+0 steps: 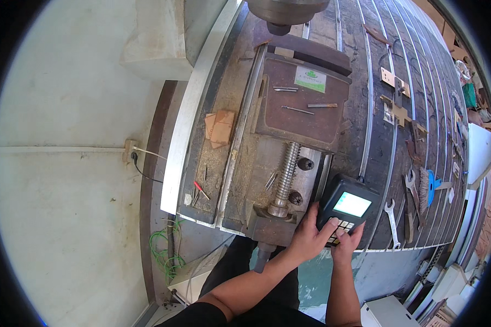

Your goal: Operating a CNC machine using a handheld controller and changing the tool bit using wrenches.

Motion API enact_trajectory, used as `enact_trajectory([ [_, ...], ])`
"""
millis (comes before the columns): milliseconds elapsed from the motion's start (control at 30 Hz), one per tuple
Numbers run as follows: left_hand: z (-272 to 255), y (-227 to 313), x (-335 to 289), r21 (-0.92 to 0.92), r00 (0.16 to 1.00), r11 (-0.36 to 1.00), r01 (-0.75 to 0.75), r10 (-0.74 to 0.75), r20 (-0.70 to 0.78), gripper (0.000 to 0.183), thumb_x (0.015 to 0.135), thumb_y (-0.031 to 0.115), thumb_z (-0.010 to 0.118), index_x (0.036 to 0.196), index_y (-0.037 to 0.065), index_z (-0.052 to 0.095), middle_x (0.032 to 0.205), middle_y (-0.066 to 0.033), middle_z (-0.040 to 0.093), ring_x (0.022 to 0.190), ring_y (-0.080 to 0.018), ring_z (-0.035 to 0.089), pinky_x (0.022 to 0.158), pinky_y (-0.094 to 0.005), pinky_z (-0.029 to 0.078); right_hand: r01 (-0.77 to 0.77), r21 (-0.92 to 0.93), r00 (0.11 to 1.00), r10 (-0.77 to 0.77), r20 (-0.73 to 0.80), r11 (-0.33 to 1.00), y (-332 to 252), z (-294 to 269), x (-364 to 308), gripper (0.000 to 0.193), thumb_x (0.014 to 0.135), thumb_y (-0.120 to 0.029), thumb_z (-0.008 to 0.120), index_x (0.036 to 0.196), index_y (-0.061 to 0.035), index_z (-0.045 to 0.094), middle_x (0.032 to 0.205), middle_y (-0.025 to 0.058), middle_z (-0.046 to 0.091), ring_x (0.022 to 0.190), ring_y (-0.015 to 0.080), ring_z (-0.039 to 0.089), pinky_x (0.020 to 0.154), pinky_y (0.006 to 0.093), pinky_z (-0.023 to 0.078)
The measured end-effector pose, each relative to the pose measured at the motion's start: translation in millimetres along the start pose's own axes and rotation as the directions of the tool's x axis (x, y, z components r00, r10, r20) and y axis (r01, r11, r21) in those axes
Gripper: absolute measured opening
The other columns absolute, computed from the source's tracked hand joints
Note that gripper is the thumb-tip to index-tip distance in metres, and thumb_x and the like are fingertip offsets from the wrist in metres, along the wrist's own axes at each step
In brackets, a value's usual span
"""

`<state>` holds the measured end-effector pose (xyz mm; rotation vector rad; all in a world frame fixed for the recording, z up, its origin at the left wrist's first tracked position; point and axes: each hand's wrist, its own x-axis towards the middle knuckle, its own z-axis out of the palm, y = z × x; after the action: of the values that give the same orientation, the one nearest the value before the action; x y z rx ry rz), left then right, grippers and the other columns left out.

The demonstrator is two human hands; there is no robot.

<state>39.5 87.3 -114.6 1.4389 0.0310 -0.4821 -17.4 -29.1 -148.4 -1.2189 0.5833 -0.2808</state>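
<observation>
Both hands hold a black handheld controller (336,188) with a lit screen (353,204) and a keypad (339,230), near the table's front edge. My left hand (311,235) wraps its left side, thumb on the keys. From the lower right my right hand (345,243) grips it, its thumb also on the keypad. Left of the controller is a machine vise (333,131) with a threaded screw (288,171). Several thin cutting bits (297,110) lie on the vise's flat top. Two dark collets (305,164) rest beside the screw.
A spindle (281,13) hangs above the vise's far end. Wooden pieces (222,128) and a red-handled tool (200,188) lie left of it. On the slotted table (352,87) are clamps (401,114), a wrench (391,223) and a blue brush (432,188). Green cable (161,248) coils on the floor.
</observation>
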Motion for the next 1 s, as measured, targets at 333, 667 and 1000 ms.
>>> enact_trajectory([
  [333, 0.9, -7.7, 0.0, -0.024, 0.999, 0.999, -0.028, 0.028, -0.02, 0.037, 0.085, 0.019, 0.052, 0.113, -0.002, 0.042, 0.1, -0.0161, 0.056, 0.092, -0.0223, 0.054, 0.081, -0.0323, 0.041, -0.017, 0.013, 1.0, 0.017, -0.011, 1.0, -0.7, 2.0, -1.1, 0.075, 0.061, -0.011, 0.065, 0.127, -0.0024, 0.03, 0.109, 0.0069, 0.048, 0.097, 0.0167, 0.05, 0.083, 0.0288, 0.041],
  [667, 0.8, -2.6, -0.9, -0.03, 0.999, 0.999, -0.034, 0.033, -0.014, 0.037, 0.084, 0.021, 0.053, 0.112, -0.001, 0.042, 0.097, -0.0172, 0.056, 0.09, -0.0239, 0.055, 0.078, -0.0332, 0.042, 0.011, -0.047, 1.0, -0.012, -0.017, 0.999, 1.4, -2.4, -1.4, 0.073, 0.062, -0.016, 0.066, 0.125, -0.0015, 0.032, 0.108, 0.0069, 0.048, 0.096, 0.0166, 0.05, 0.083, 0.0282, 0.041],
  [1000, 0.5, -6.7, -2.1, -0.028, 0.996, 0.996, -0.086, 0.086, -0.013, 0.042, 0.084, 0.019, 0.054, 0.116, -0.003, 0.038, 0.1, -0.0175, 0.055, 0.091, -0.0243, 0.054, 0.079, -0.0331, 0.042, 0.059, -0.069, 0.998, -0.061, -0.02, 0.996, 5.4, -5.0, -3.0, 0.069, 0.065, -0.02, 0.066, 0.123, -0.0014, 0.033, 0.103, 0.0104, 0.053, 0.088, 0.0194, 0.057, 0.075, 0.0301, 0.047],
])
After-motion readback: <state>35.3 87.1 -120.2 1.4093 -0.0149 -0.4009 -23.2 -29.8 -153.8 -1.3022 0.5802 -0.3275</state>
